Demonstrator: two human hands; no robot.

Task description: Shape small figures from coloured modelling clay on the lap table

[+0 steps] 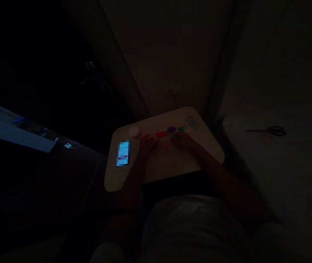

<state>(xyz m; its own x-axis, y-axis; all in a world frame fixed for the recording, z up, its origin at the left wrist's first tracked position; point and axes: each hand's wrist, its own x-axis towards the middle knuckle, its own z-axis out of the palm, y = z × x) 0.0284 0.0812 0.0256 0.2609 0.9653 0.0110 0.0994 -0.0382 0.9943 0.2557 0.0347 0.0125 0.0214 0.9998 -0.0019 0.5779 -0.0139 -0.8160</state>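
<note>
The light is very dim, so fine detail is lost. My left hand (pixel 145 143) is over the small wooden-topped table, its fingers curled against an orange piece (pixel 152 138). To the right, my right hand (pixel 182 139) is closed, with something thin and pale at its fingertips that I cannot make out. Between and just beyond the hands lie a red lump (pixel 161 134), a purple lump (pixel 171 129) and a green lump (pixel 181 129). A smaller red piece (pixel 165 145) rests nearer to me on the tabletop (pixel 169 166).
A lit phone (pixel 123 153) lies on the table's left side, below a pale round container (pixel 134 132). Several thin sticks (pixel 192 123) are at the back right. Scissors (pixel 275 130) lie on a pale surface to the right. A wall socket (pixel 173 88) with a cable is behind.
</note>
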